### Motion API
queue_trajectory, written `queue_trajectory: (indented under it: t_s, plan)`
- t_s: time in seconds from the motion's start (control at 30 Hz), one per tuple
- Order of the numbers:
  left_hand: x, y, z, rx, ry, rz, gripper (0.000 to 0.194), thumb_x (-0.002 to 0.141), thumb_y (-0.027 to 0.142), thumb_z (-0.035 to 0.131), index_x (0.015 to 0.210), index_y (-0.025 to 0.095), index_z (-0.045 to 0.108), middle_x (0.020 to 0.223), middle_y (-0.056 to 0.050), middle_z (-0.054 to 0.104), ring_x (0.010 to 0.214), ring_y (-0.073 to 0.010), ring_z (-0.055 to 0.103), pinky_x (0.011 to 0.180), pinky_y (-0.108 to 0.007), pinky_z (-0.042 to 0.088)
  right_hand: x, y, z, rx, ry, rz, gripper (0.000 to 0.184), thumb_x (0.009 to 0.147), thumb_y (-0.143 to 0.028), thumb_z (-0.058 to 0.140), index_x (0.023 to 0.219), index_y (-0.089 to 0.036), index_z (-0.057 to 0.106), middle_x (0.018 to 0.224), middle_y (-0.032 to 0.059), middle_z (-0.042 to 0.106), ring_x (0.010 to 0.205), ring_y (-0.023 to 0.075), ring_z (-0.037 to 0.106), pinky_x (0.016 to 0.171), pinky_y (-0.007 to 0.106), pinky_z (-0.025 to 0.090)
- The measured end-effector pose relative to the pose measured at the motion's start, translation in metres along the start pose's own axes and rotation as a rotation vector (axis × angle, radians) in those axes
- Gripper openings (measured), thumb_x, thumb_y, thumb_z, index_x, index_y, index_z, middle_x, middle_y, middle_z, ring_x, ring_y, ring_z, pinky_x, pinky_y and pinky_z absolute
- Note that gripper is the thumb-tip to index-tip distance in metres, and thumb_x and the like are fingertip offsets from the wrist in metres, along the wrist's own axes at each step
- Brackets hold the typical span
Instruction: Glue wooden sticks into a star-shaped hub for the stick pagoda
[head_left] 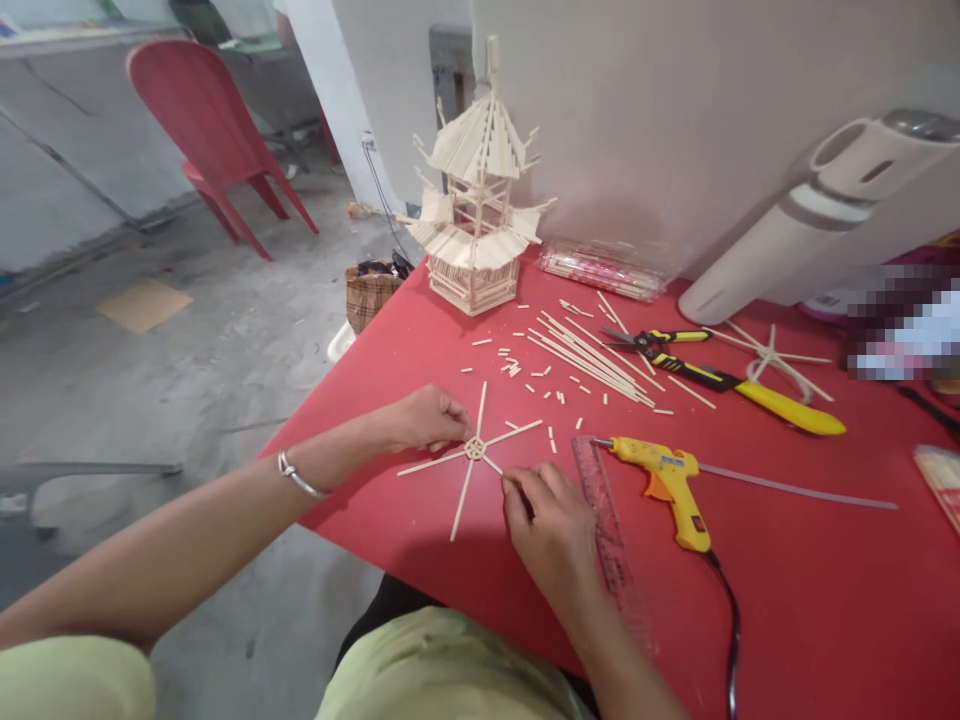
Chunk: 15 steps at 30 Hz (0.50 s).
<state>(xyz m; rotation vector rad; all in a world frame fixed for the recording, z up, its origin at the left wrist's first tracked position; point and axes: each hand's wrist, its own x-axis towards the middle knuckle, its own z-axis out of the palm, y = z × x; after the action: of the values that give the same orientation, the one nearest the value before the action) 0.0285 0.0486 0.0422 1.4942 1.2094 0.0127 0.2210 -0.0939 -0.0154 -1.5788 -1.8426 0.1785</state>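
On the table [810,600], your right hand [553,520] pinches the stick star [475,448] — likely steadying it — your left hand [424,418] (can't tell if gripping) curled nearby

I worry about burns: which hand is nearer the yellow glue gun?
The right hand. It sits just left of the glue gun, beside the ruler; the left hand is farther left, beyond the stick frame's centre.

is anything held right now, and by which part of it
The right hand pinches the stick wheel by the outer end of its lower-right spoke. The left hand is beside the hub; whether it grips anything cannot be told.
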Motion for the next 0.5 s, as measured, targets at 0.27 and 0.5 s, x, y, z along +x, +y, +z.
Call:
queue_trajectory:
  t_s: [0.27, 0.5]
  plan:
    - [0.0010, 0.0000, 0.0005, -0.007, -0.018, -0.006, 0.019, 0.073, 0.032, 0.066, 0.073, 0.015, 0.074, 0.041, 0.006, 0.045, 0.041, -0.0072, 0.034, 0.043, -0.022, 0.026, -0.0006, 0.0011, 0.0019, 0.006, 0.001, 0.005, 0.016, 0.097, -0.020, 0.053, 0.094, -0.021, 0.069, 0.081, 0.0017, 0.063, 0.077, 0.0162, 0.058, 0.074, 0.028, 0.040]
    - [0.0003, 0.0003, 0.0017, -0.024, 0.010, -0.020, 0.019, 0.070, 0.033, 0.068, 0.074, 0.015, 0.074, 0.042, 0.006, 0.046, 0.041, -0.0071, 0.033, 0.042, -0.021, 0.025, -0.0006, 0.0006, 0.0012, 0.003, -0.014, 0.019, 0.017, 0.096, -0.020, 0.053, 0.094, -0.021, 0.069, 0.082, 0.0014, 0.063, 0.078, 0.0158, 0.059, 0.074, 0.027, 0.040]
